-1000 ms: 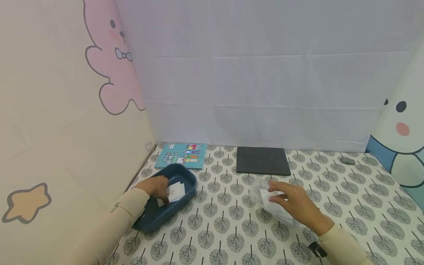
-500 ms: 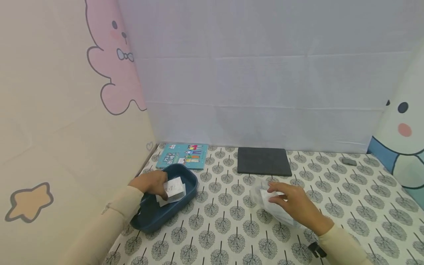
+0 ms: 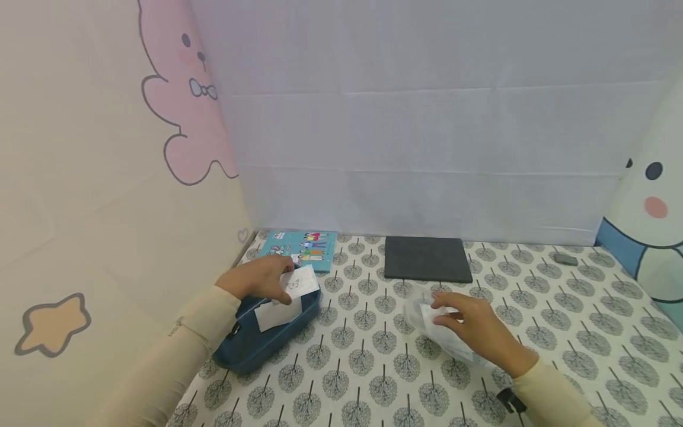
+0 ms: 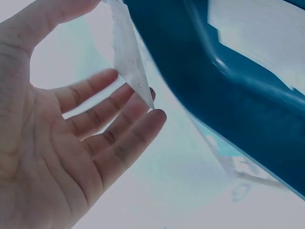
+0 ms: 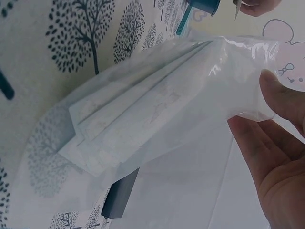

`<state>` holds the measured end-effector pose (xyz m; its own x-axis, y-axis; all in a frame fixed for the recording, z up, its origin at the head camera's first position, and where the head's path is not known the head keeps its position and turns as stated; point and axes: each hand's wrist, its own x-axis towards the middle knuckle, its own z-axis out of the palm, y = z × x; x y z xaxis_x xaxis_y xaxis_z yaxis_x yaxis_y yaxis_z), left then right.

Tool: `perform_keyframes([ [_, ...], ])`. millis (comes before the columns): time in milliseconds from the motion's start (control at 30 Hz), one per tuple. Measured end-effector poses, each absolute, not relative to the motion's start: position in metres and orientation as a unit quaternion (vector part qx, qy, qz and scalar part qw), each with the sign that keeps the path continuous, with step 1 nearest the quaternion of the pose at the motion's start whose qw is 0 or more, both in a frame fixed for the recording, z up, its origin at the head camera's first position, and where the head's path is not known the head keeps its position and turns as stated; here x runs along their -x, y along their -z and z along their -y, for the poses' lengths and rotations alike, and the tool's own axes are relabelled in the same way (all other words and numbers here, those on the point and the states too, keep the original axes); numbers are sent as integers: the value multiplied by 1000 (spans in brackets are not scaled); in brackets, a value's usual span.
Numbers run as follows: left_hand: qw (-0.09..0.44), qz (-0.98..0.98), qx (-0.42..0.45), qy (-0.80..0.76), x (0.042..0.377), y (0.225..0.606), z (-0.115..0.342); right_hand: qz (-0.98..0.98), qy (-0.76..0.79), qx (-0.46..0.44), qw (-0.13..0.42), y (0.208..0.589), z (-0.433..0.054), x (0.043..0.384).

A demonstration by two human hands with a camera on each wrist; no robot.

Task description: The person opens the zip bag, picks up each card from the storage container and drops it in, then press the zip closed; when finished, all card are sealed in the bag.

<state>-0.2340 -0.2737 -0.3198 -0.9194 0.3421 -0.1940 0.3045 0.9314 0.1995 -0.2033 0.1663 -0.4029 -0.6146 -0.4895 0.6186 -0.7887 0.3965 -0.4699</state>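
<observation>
My left hand (image 3: 258, 277) pinches a flat white paper packet (image 3: 300, 283) with a small dark drawing on it, above the dark blue bin (image 3: 242, 350). In the left wrist view the packet (image 4: 131, 59) appears nearly edge-on between thumb and fingertips. Another white packet (image 3: 278, 313) lies inside the bin. On the right, my right hand (image 3: 476, 327) holds a clear plastic bag (image 3: 413, 308) by its edge. Thumb and fingers grip the edge with a gap between them. Several white packets (image 5: 138, 121) lie inside the bag, seen through the plastic in the right wrist view.
A light blue illustrated book (image 3: 320, 246) lies behind the bin. A flat black board (image 3: 428, 259) lies at the back middle, and a small grey object (image 3: 565, 259) at the back right. Tree-patterned cloth (image 3: 368, 356) covers the table; printed walls stand around it.
The left hand has lifted a white packet up from inside the bin, moving slightly right and away. Another packet is left in view below. The right hand and bag have stayed in place.
</observation>
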Motion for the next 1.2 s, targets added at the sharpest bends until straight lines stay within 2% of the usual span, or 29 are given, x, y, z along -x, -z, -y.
perform_keyframes([
  [300, 97, -969, -218, -63, 227, 308, 224, 815, -376, -397, 191, 404, -166, 203],
  [733, 88, -950, -289, -75, 234, 296, 166, 821, -384, -386, 173, 404, -167, 205],
  [933, 103, -939, -322, -62, 236, 297, 141, 827, -385, -376, 163, 405, -167, 205],
  [1200, 103, -939, -326, -30, 228, 295, 108, 830, -378, -372, 171, 405, -167, 205],
])
